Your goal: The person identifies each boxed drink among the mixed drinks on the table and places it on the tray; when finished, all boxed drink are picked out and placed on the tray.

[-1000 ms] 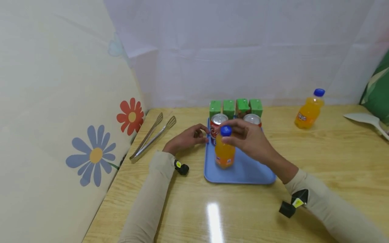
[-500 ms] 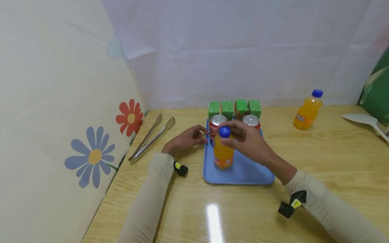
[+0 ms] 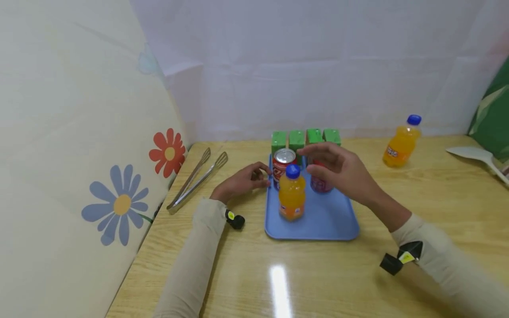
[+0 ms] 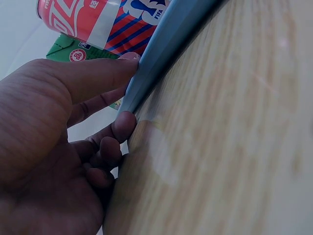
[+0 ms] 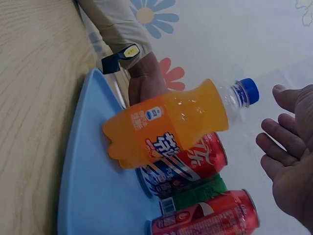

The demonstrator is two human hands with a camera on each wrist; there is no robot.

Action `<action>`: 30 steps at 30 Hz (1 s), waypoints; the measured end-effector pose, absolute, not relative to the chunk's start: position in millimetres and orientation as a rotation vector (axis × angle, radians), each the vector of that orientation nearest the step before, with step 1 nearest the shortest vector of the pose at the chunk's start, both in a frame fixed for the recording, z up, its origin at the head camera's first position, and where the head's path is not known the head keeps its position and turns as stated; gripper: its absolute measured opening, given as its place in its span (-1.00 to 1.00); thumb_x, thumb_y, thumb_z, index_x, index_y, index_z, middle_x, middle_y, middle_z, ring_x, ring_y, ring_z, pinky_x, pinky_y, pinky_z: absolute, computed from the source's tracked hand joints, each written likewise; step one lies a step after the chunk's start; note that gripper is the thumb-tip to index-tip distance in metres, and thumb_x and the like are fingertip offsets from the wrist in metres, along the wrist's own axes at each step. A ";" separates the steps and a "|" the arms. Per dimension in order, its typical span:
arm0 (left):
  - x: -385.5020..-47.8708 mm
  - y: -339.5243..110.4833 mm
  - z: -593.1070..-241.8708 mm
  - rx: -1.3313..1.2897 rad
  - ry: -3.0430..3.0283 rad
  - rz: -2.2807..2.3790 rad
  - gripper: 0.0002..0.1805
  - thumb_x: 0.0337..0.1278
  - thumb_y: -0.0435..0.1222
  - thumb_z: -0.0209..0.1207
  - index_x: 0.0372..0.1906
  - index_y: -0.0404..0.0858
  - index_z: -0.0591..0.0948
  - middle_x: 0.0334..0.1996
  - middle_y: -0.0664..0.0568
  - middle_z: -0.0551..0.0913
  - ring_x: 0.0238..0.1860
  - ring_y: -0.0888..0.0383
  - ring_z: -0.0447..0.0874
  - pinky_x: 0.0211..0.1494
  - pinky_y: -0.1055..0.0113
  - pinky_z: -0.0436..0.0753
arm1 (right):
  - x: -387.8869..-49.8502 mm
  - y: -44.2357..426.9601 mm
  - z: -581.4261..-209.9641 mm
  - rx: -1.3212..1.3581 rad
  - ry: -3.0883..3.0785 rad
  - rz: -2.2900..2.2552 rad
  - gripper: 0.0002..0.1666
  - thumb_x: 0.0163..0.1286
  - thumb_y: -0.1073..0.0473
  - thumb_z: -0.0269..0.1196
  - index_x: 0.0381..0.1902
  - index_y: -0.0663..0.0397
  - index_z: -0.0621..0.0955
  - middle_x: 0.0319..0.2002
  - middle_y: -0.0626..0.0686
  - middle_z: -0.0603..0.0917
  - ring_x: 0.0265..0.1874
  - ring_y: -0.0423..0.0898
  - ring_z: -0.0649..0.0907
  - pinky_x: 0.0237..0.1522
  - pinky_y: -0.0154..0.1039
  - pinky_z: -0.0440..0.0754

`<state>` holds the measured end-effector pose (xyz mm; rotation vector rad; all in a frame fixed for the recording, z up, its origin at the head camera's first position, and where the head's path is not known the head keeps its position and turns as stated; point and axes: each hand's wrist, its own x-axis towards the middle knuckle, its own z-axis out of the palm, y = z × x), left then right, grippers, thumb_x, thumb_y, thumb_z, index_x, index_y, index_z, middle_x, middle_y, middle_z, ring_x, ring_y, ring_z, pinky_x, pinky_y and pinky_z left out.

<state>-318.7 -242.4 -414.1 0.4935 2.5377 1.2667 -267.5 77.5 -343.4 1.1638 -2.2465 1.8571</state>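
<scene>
An orange soda bottle (image 3: 292, 198) with a blue cap stands upright on the front left of a blue tray (image 3: 322, 225). My right hand (image 3: 343, 172) is just right of the bottle's cap, thumb and fingers apart, holding nothing. In the right wrist view a gap shows between that hand (image 5: 293, 142) and the cap. With curled fingers, my left hand (image 3: 242, 182) holds the tray's left rim; its thumb and fingertips touch the rim in the left wrist view. Behind the bottle stand two red soda cans, the left can (image 3: 284, 165) and the right can (image 3: 320, 183), partly hidden by my right hand.
Several green cartons (image 3: 296, 140) line the tray's back. A second orange soda bottle (image 3: 401, 143) stands at the back right, with a pale spoon-like utensil (image 3: 473, 153) farther right. Metal tongs (image 3: 196, 181) lie left of my left hand, beside the flowered wall sheet (image 3: 115, 203).
My right hand has let go of the bottle's cap and moved right and slightly back. The bottle stays upright on the tray. My left hand keeps its place at the rim.
</scene>
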 end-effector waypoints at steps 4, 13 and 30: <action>-320.1 -243.3 -413.7 0.493 2.540 1.263 -0.66 0.37 -0.13 0.26 0.14 -0.08 0.51 -0.12 -0.09 0.50 -0.10 -0.01 0.43 -0.06 0.17 0.43 | -273.0 94.4 -334.7 1.135 -2.263 1.801 -0.58 0.50 0.16 0.25 0.27 -0.05 0.53 0.22 -0.04 0.59 0.29 -0.07 0.53 0.23 -0.27 0.47; -320.9 -243.0 -413.4 0.476 2.530 1.256 -0.58 0.38 -0.18 0.25 0.23 -0.18 0.48 -0.07 -0.15 0.50 -0.08 -0.05 0.42 -0.09 0.17 0.41 | -285.0 132.2 -319.0 0.996 -2.369 1.632 -0.57 0.53 0.08 0.21 0.30 -0.07 0.50 0.25 -0.05 0.57 0.29 -0.09 0.52 0.13 -0.37 0.52; -316.8 -240.8 -408.4 0.473 2.547 1.249 -0.64 0.36 -0.16 0.27 0.16 -0.12 0.51 -0.13 -0.12 0.49 -0.13 -0.02 0.42 -0.11 0.20 0.42 | -348.9 230.6 -313.7 0.747 -2.406 1.508 -0.52 0.51 0.13 0.23 0.33 0.09 0.51 0.27 0.03 0.57 0.17 -0.26 0.56 0.02 -0.56 0.49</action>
